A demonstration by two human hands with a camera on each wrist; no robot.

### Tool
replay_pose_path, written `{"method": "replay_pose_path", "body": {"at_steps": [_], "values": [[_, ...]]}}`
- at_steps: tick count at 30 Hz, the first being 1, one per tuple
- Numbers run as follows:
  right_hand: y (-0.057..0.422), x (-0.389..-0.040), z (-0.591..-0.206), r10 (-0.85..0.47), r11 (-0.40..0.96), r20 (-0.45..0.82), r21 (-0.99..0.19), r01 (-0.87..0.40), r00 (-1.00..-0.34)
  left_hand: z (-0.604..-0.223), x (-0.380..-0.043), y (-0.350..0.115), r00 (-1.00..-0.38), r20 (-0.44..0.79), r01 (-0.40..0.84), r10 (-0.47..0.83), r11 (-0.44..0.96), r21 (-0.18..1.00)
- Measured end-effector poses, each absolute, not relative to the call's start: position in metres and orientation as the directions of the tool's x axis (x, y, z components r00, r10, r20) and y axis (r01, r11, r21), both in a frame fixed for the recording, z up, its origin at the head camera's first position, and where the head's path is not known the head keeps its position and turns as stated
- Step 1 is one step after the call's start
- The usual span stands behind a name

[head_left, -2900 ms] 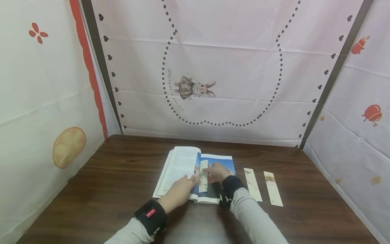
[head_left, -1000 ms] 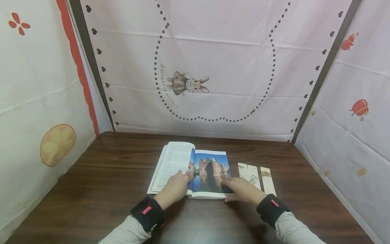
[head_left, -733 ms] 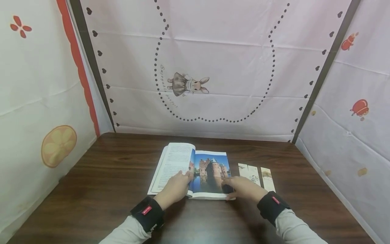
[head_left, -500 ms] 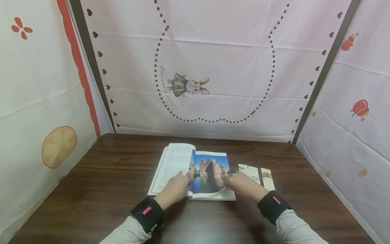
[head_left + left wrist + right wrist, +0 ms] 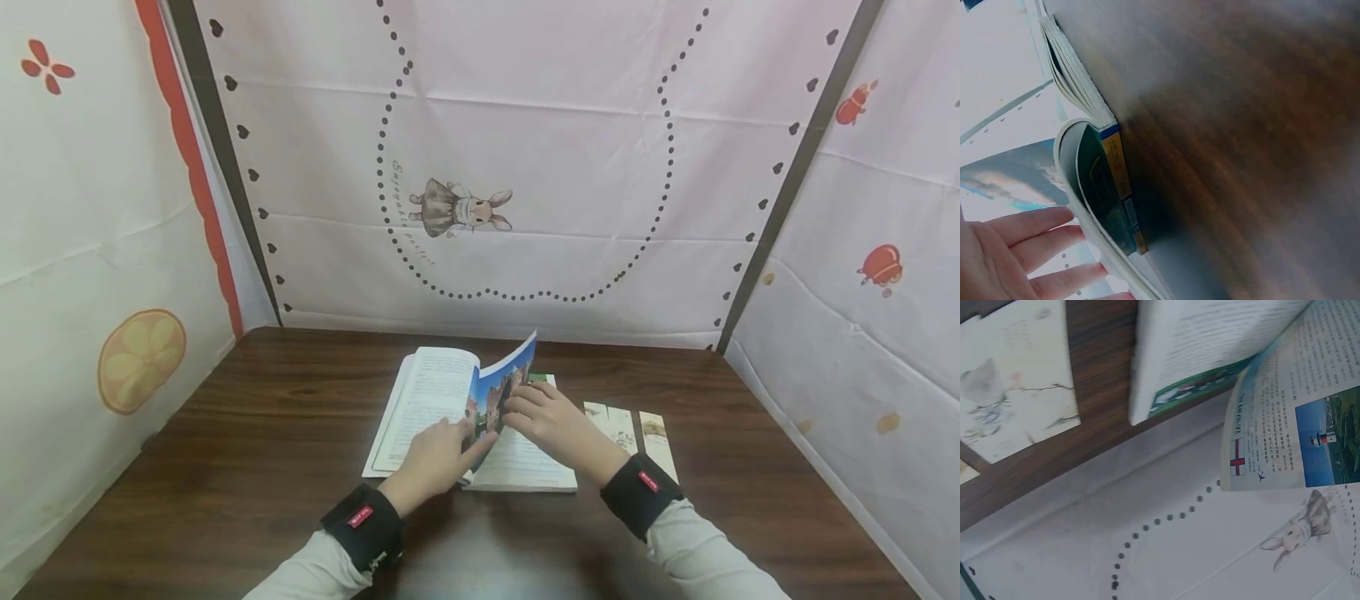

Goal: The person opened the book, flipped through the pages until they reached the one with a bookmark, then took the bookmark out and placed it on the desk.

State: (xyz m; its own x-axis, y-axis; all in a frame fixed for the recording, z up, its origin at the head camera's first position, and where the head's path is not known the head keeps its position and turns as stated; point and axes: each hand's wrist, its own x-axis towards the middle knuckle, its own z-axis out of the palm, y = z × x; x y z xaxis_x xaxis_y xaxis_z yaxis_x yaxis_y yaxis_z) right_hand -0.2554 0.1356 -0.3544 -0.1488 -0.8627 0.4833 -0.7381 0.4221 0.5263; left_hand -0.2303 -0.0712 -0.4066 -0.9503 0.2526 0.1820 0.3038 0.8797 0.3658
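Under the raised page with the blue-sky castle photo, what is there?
Under the raised page lies a white printed page with a green picture at its far edge. In the head view, the raised page and right hand hide part of it.

Open book point(image 5: 427, 404), one page sticking up
Blue-sky photo page point(image 5: 498, 387) tilts up mid-book, text pages point(image 5: 528, 465) left and right, on the tabletop point(image 5: 262, 433).

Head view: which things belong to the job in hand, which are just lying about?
In the job:
- open book
- raised page, held by the right hand
- left hand, resting on the book
- probably the bookmarks, untouched beside the book

Just there:
- table
- printed cloth behind it
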Motion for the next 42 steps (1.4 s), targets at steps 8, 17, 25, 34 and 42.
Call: {"method": "replay_pose_path", "body": {"at_steps": [8,17,25,34,42], "values": [[0.114,-0.256,-0.345,-0.836,0.417,0.544,0.550,-0.723,-0.068,-0.406,-0.231,-0.071,-0.949,0.220,0.301,0.227,0.864,0.405],[0.132,-0.256,-0.354,-0.708,0.617,0.579,0.226,-0.754,-0.405,-0.403,-0.238,-0.081,-0.920,0.384,0.230,-0.076,0.689,0.688],[0.162,-0.260,-0.379,-0.635,0.760,0.097,-0.103,-0.642,-0.767,-0.398,-0.235,-0.100,-0.912,0.380,0.205,-0.154,0.632,0.747],[0.169,-0.255,-0.397,-0.632,0.768,-0.082,-0.201,-0.608,-0.771,-0.411,-0.230,-0.108,-0.914,0.405,0.195,-0.015,0.860,0.472],[0.167,-0.259,-0.392,-0.612,0.789,-0.134,-0.181,-0.588,-0.780,-0.412,-0.228,-0.105,-0.828,0.200,0.554,0.523,0.819,0.151]]}}
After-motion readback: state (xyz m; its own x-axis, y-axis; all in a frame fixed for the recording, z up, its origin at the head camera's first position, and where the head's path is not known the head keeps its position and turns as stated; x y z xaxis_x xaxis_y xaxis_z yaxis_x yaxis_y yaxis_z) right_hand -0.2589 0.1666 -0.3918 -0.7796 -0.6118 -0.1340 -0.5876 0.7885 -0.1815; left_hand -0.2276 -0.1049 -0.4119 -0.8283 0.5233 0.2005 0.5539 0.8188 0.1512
